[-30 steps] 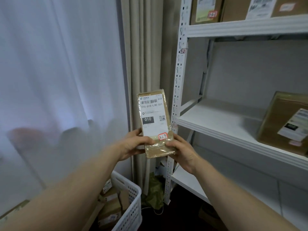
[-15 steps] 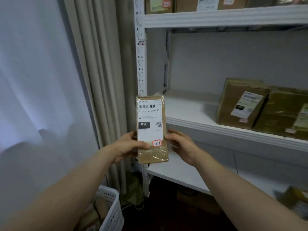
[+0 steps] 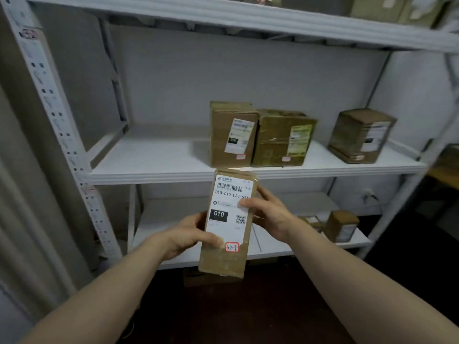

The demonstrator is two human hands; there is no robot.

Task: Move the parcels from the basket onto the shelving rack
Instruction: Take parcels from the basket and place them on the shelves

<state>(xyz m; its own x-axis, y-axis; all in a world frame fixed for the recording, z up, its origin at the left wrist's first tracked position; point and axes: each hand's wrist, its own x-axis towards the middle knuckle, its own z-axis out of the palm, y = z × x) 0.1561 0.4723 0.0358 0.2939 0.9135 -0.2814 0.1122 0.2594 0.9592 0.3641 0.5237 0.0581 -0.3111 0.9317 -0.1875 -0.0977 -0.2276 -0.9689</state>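
A flat brown parcel (image 3: 228,222) is held upright in front of the white shelving rack (image 3: 154,167); its lower left edge is gripped by the left hand (image 3: 188,234), thumb pressed on the label; its right edge is clasped by the right hand (image 3: 270,217), fingers curled round it; on the middle shelf beyond, three cardboard boxes (image 3: 278,137) are seen standing; two small boxes (image 3: 340,225) are set on the lower shelf at right.

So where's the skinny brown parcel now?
In the middle of the head view, the flat brown cardboard parcel is held upright between the left hand and right hand, in front of the white metal rack's middle shelf.
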